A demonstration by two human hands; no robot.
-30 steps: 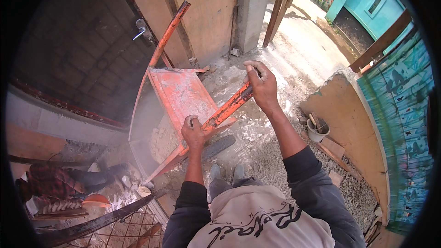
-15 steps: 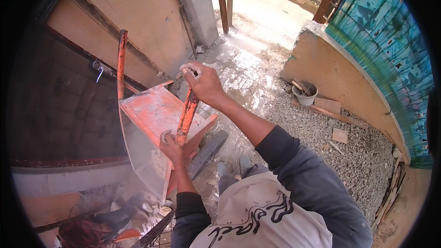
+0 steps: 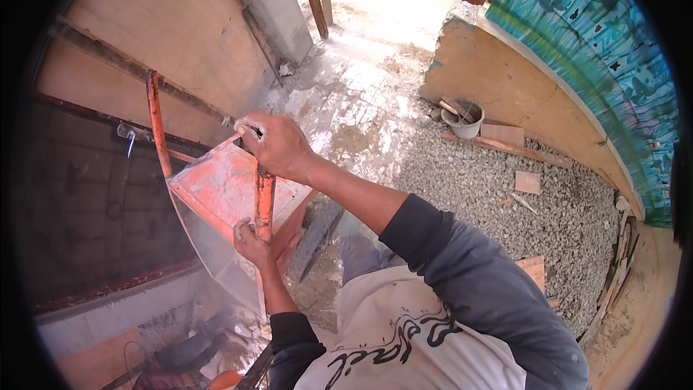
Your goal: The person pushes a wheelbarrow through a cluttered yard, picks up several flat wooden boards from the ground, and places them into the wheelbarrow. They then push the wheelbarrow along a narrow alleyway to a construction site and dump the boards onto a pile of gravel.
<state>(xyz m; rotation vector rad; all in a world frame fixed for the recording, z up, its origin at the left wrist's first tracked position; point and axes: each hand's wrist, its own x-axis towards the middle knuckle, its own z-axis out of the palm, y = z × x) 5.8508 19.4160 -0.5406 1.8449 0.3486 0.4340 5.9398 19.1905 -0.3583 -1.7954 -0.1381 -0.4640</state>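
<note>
An orange, dust-covered wheelbarrow point(image 3: 216, 184) stands tipped up on its end at the left, its handles pointing upward. My right hand point(image 3: 278, 146) is wrapped round the upper end of the near handle point(image 3: 265, 198). Lower on the same handle, close to the tray, my left hand point(image 3: 253, 244) grips it with closed fingers. The far handle point(image 3: 157, 126) rises free beside the dark door. Behind the tray's right side a dark wheel point(image 3: 317, 238) shows in part.
At the right, a bucket point(image 3: 463, 128) with tools in it stands by a low tan wall point(image 3: 498, 72). Gravel point(image 3: 469, 195) with loose boards covers the ground there. A dark door point(image 3: 101, 195) flanks the wheelbarrow. Rubble and dark cloth lie in dust at lower left.
My view has turned a little. Both hands keep their hold on the handle, which now appears farther left and more upright in the picture, with the wheelbarrow shifted along with it.
</note>
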